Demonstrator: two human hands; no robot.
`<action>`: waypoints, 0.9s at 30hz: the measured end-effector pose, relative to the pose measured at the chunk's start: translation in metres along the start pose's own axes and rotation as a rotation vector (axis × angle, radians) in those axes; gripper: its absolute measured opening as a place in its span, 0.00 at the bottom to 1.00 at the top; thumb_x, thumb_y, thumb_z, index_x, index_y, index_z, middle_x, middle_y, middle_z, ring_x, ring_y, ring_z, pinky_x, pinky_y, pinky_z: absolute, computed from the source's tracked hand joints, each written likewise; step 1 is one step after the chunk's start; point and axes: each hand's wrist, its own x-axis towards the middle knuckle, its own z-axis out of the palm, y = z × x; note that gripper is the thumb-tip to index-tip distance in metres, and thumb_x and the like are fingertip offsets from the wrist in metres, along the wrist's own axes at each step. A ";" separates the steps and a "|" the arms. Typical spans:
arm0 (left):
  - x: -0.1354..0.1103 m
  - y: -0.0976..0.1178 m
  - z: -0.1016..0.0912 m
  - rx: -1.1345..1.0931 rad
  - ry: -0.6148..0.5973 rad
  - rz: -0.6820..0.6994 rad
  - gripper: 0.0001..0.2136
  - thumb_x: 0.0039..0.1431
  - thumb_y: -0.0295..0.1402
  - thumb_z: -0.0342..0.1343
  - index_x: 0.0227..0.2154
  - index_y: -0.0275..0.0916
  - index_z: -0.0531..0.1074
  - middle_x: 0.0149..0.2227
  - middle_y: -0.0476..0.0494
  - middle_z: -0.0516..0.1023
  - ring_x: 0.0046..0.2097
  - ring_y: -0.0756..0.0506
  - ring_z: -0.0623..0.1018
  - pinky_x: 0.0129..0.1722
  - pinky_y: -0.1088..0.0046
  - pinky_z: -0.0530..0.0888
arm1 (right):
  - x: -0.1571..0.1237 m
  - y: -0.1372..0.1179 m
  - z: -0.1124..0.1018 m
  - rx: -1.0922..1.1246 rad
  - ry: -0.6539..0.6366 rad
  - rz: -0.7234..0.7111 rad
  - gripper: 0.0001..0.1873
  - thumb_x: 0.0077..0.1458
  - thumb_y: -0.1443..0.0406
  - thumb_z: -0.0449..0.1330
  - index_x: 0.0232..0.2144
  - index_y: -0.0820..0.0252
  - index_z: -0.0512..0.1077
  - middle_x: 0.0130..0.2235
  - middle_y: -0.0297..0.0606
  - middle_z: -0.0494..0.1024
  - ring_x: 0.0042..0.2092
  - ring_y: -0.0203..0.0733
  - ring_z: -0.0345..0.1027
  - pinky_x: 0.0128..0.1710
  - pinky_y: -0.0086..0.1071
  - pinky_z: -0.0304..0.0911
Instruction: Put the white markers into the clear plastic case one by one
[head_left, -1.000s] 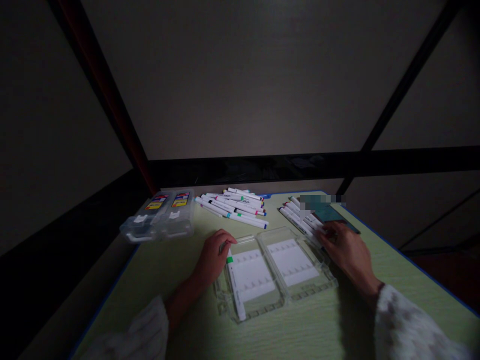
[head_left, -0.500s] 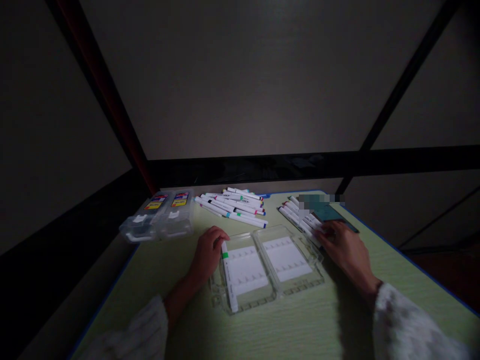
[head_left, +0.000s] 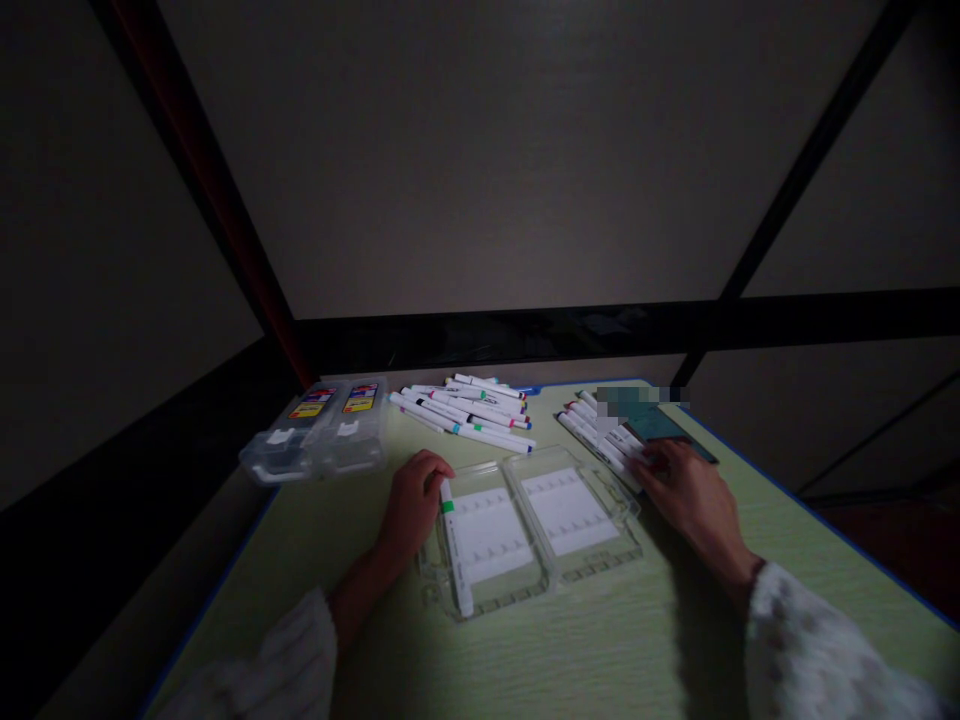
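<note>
An open clear plastic marker case (head_left: 559, 575) lies on the table in front of me, with white slotted inserts in both halves. One white marker with a green band (head_left: 456, 550) rests along its left side. My left hand (head_left: 415, 505) is closed at the case's upper left corner, fingertips by the marker's upper end. What exactly the fingers grip there is partly hidden. On the right, my right hand (head_left: 690, 500) has its fingers closed at the near ends of a small group of white markers (head_left: 596, 432). The thumb and fingers hide those ends.
A loose pile of white markers with coloured caps (head_left: 472, 410) lies at the back. Two closed clear cases with labels (head_left: 330, 445) stand at the back left. A dark flat device (head_left: 664, 430), partly pixelated, lies behind the right markers. The table (head_left: 525, 670) has a blue edge.
The open case, with the marker in it, has shifted slightly away from me and to the left along with my left hand. My right hand stays nearly in place at the right markers.
</note>
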 end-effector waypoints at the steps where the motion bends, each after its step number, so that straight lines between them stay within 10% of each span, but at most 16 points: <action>1: 0.000 0.000 0.000 0.003 0.002 0.000 0.09 0.43 0.18 0.46 0.19 0.36 0.66 0.24 0.49 0.68 0.31 0.50 0.70 0.33 0.74 0.65 | 0.000 0.000 0.000 0.002 0.003 0.000 0.11 0.48 0.59 0.52 0.30 0.60 0.67 0.31 0.39 0.71 0.28 0.40 0.65 0.22 0.29 0.51; 27: 0.000 -0.001 -0.001 -0.007 -0.006 -0.004 0.09 0.43 0.18 0.45 0.18 0.35 0.66 0.24 0.48 0.68 0.30 0.50 0.69 0.33 0.74 0.65 | -0.008 -0.026 -0.015 0.341 0.379 -0.054 0.09 0.50 0.61 0.49 0.27 0.60 0.65 0.25 0.35 0.65 0.25 0.37 0.58 0.25 0.29 0.52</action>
